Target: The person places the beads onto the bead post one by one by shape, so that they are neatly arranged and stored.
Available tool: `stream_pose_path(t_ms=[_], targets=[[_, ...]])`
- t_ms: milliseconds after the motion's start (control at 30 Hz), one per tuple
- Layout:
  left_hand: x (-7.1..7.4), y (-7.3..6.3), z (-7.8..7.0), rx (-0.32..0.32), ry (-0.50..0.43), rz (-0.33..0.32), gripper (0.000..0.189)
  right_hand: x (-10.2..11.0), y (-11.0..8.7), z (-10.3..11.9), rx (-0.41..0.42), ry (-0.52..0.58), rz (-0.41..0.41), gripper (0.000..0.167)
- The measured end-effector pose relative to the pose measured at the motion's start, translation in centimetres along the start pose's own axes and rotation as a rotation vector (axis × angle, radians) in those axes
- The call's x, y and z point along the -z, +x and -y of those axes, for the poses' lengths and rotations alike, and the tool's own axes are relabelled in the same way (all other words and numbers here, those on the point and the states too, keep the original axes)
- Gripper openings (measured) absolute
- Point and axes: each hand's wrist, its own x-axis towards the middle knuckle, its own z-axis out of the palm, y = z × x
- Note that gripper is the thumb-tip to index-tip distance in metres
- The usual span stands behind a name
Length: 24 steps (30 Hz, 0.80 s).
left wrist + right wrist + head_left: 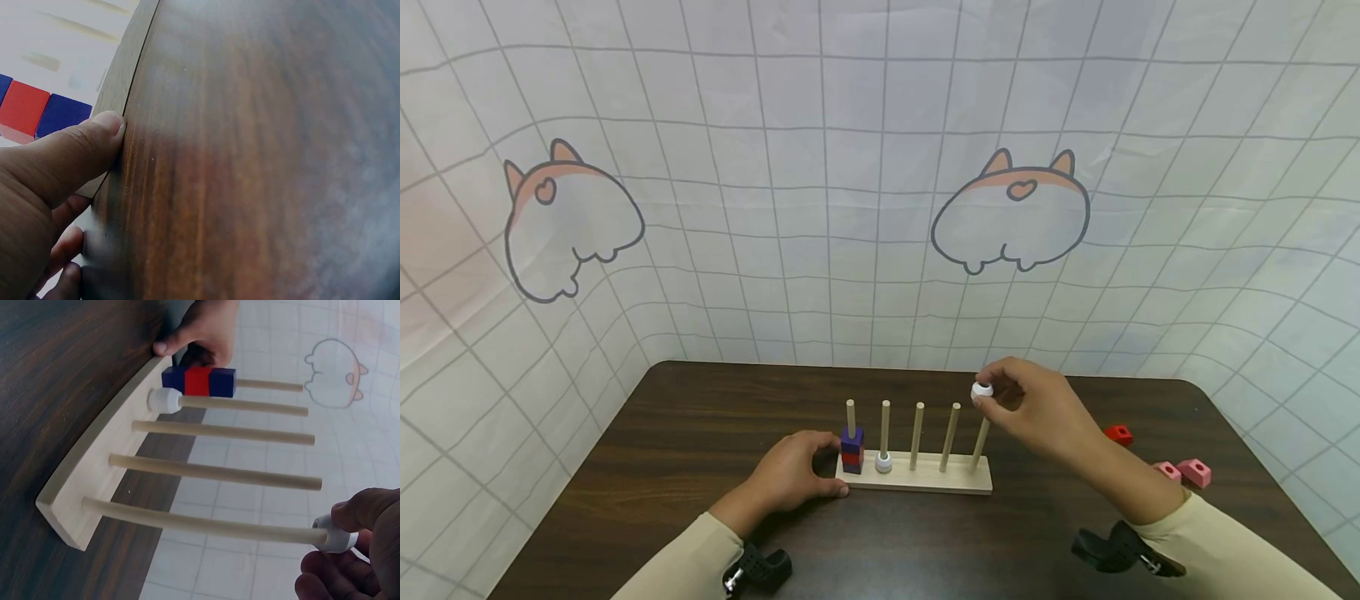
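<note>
A wooden peg stand (925, 481) with several upright pegs is on the dark table. My left hand (795, 472) grips its left end, thumb (103, 134) along the front edge. Beside that hand, the leftmost peg carries stacked blocks (199, 382), purple, red and purple. One white bead (883, 462) sits at the bottom of the second peg. With thumb and fingers, my right hand (1033, 408) pinches another white bead (340, 539) at the tip of the rightmost peg (206, 524). Whether the peg tip is inside the bead's hole I cannot tell.
To the right, beyond my right forearm, lie a red block (1118, 434) and two pink blocks, one nearer (1168, 471) and one farther right (1195, 472). A white grid-patterned cloth (880, 208) hangs behind the table (715, 400).
</note>
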Motion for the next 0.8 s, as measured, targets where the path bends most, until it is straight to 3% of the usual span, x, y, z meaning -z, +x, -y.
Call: stream_pose_path(t_ms=[300,800], targets=[[-0.4,-0.4,-0.4,0.009,0.021,-0.011,0.061,-0.6,0.1,0.5,0.048,0.015,0.001,0.022],[-0.4,-0.6,-0.2,-0.002,0.021,-0.014,0.059,-1.6,0.4,2.2,0.041,0.051,0.026,0.023]])
